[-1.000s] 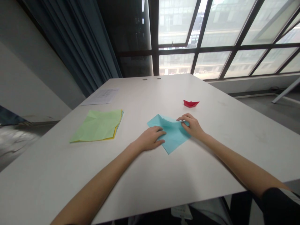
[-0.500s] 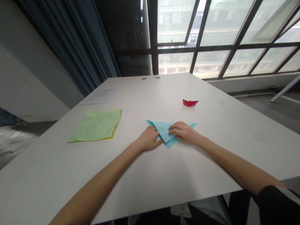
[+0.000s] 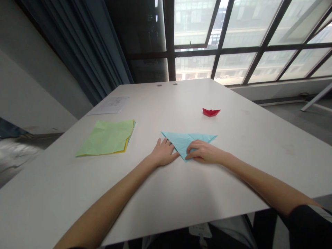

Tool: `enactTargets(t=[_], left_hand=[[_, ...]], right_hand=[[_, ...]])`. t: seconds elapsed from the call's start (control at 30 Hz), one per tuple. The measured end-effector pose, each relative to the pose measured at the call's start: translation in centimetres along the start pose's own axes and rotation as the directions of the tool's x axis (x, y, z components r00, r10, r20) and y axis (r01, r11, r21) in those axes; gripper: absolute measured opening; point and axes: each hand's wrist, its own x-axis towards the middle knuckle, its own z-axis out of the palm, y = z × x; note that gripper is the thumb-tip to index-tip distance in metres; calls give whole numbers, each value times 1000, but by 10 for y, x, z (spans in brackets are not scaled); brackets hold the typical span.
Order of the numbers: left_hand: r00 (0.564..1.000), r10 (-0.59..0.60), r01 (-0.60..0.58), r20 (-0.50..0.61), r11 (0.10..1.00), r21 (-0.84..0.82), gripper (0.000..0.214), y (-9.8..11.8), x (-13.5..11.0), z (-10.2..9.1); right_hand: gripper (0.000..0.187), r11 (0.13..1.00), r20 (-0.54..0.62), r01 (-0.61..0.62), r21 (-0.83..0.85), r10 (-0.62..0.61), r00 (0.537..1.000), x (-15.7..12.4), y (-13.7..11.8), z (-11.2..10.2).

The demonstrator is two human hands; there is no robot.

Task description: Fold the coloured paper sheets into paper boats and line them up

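Note:
A light blue sheet of origami paper lies on the table, folded into a triangle whose lower point faces me. My left hand rests flat at the triangle's left edge, fingers spread and the fingertips touching the paper. Over the right part of the triangle, my right hand has its fingers curled together and closed on the paper near the lower point. The undersides of the right fingertips are hidden.
On the left of the white table is a stack of green and yellow paper. A printed sheet lies behind it. Beyond my right hand stands a red paper boat.
My right hand has moved toward me, bringing the upper layer's point down over the lower corner. The fold now lies flatter as a triangle. My left hand has stayed almost in place.

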Motion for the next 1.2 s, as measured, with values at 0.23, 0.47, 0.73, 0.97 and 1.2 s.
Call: enactTargets(t=[0.23, 0.47, 0.73, 0.97, 1.2], left_hand=[[1000, -4, 4, 28, 1000, -8, 59, -1, -1, -1], [1000, -2, 2, 29, 1000, -16, 60, -1, 0, 0], [1000, 0, 1, 18, 1000, -21, 58, -1, 0, 0], [1000, -1, 2, 25, 999, -33, 57, 1, 0, -2], [992, 9, -8, 128, 1000, -2, 49, -2, -7, -32]], right_hand=[[29, 998, 27, -17, 61, 16, 1000, 1, -4, -3], [30, 995, 16, -37, 97, 35, 999, 0, -4, -2], [30, 995, 24, -42, 90, 40, 999, 1, -4, -3], [36, 988, 45, -75, 135, 70, 997, 2, -7, -6], [33, 973, 77, -100, 206, 86, 993, 3, -9, -10]])
